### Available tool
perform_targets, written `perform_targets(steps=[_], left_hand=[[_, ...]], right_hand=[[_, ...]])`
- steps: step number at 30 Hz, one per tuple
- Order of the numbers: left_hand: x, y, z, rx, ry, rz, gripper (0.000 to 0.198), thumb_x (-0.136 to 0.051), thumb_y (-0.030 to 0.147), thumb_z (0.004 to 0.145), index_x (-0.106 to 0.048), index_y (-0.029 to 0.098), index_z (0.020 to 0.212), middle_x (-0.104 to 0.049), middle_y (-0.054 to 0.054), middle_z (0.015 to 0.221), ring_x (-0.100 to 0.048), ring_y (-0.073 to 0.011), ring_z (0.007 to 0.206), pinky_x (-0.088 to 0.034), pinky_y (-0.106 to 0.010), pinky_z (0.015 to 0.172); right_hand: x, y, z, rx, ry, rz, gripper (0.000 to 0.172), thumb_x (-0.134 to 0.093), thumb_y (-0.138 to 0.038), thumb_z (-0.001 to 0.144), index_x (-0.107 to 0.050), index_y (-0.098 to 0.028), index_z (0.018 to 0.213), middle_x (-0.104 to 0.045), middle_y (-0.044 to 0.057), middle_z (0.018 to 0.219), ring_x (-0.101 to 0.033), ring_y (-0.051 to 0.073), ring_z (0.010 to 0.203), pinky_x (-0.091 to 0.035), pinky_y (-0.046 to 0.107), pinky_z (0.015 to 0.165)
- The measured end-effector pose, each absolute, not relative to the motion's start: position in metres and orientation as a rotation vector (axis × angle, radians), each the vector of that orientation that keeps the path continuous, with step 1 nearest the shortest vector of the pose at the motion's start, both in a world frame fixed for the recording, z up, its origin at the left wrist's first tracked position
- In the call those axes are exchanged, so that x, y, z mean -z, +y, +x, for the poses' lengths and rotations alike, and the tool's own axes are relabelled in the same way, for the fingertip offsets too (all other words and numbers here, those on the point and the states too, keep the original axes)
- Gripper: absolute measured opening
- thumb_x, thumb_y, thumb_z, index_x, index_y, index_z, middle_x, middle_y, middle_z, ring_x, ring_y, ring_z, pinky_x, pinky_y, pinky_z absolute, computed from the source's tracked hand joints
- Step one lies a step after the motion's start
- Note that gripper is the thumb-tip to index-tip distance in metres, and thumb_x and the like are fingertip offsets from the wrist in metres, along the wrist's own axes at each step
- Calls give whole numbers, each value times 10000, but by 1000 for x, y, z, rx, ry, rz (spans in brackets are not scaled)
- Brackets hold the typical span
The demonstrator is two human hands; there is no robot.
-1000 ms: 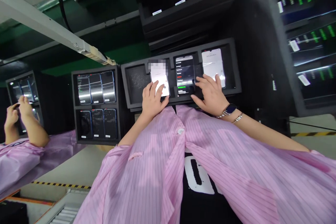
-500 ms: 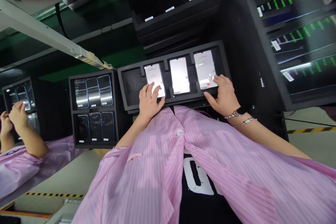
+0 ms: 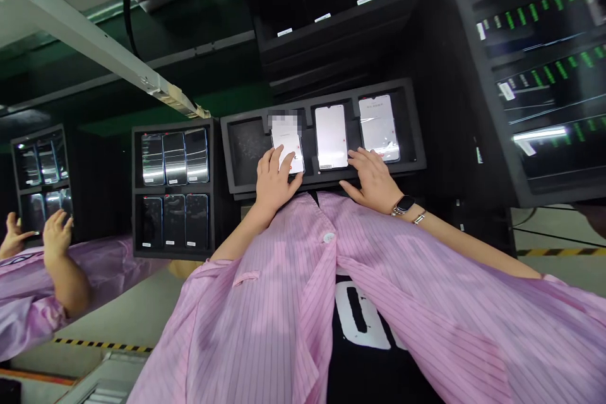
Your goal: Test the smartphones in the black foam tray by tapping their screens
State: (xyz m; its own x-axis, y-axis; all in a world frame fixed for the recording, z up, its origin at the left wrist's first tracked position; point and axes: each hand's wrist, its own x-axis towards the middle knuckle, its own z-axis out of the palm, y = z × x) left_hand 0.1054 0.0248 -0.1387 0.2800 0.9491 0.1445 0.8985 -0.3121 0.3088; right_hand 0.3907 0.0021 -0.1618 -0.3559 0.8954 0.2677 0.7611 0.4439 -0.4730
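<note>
A black foam tray (image 3: 246, 183) in front of me holds three lit phones side by side; its leftmost slot is bare. My left hand (image 3: 273, 182) lies with fingers spread on the lower part of the left phone (image 3: 287, 142). My right hand (image 3: 372, 178), open with fingers stretched, rests at the tray's front edge between the middle phone (image 3: 331, 136) and the right phone (image 3: 377, 126), fingertips near their lower ends. A watch and a bracelet sit on my right wrist.
A second black tray (image 3: 173, 189) with two rows of phones stands to the left. A co-worker's hands (image 3: 52, 233) work at another tray (image 3: 40, 170) at the far left. Dark racks with green lights (image 3: 544, 63) rise on the right, a black shelf (image 3: 331, 19) above.
My right hand has moved left from the right phone's lower corner to between the middle and right phones. The middle phone's screen went from dark to white. My left hand stays on the left phone.
</note>
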Motion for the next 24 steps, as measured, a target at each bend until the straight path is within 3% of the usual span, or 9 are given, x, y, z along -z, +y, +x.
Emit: perform_targets(steps=[7,16,24], left_hand=[[142,25,105,-492,1712,2419,486,-551,491,1004,-613,199,1388,-534,-171,1548,-441,-373,1456,-359,-536,1197],[140,25,106,-491,1702,2407,473,-562,475,995,-625,192,1368,-540,-180,1542,-456,-377,1441,-369,-539,1185],[144,25,107,-534,1712,2449,454,-574,466,985,-664,181,1327,-574,-178,1504,-482,-377,1409,-392,-524,1160]], right_hand=[[164,1,387,-334,-2191,-1433,561,-560,-474,972,-482,-117,1398,-577,231,1476,-474,386,1457,-348,665,1219],[167,1,383,-368,-2208,-1509,556,-541,-495,961,-463,-143,1384,-577,215,1488,-448,389,1477,-142,753,1250],[170,2,384,-403,-2208,-1527,570,-549,-505,950,-469,-136,1377,-590,228,1469,-458,399,1470,-142,760,1241]])
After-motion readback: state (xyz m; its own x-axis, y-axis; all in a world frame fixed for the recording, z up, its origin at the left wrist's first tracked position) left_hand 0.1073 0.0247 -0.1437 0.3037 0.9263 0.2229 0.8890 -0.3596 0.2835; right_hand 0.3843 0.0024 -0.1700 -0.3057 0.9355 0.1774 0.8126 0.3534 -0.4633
